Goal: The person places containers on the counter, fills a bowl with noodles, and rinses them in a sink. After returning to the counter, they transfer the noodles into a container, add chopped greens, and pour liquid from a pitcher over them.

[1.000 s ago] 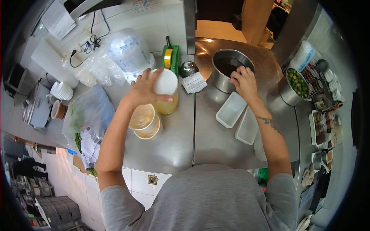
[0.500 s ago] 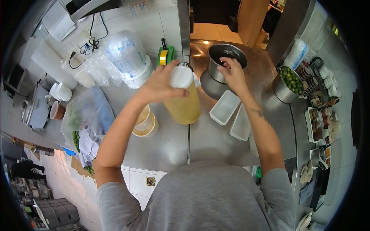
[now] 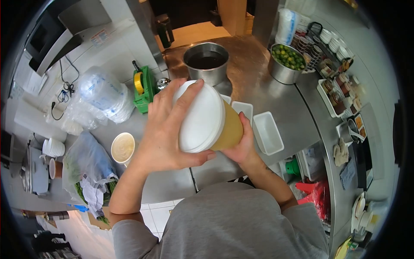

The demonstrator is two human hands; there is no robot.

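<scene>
A tall translucent container [image 3: 231, 131] of yellowish liquid is held up in front of me, tilted, its round white lid [image 3: 199, 117] facing the camera. My left hand [image 3: 166, 134] spans the lid, fingers over the far rim and thumb at the near rim. Against the container's right side and lower part, my right hand [image 3: 242, 146] grips it, with some fingers hidden behind. Beyond the container stands a metal pot [image 3: 208, 64] of dark liquid. White rectangular tubs [image 3: 268, 133] sit on the counter to the right.
A cup with light contents [image 3: 123, 147] stands left, near a plastic bag of greens [image 3: 88, 159]. Behind are a green tape dispenser [image 3: 145, 91] and wrapped stacked containers [image 3: 107, 94]. A pot of small green fruits [image 3: 288, 62] and a jar rack [image 3: 340, 97] line the right.
My right hand has left the metal pot and now holds the container. Both hands have raised and tilted it closer to the camera. The head view has turned right.
</scene>
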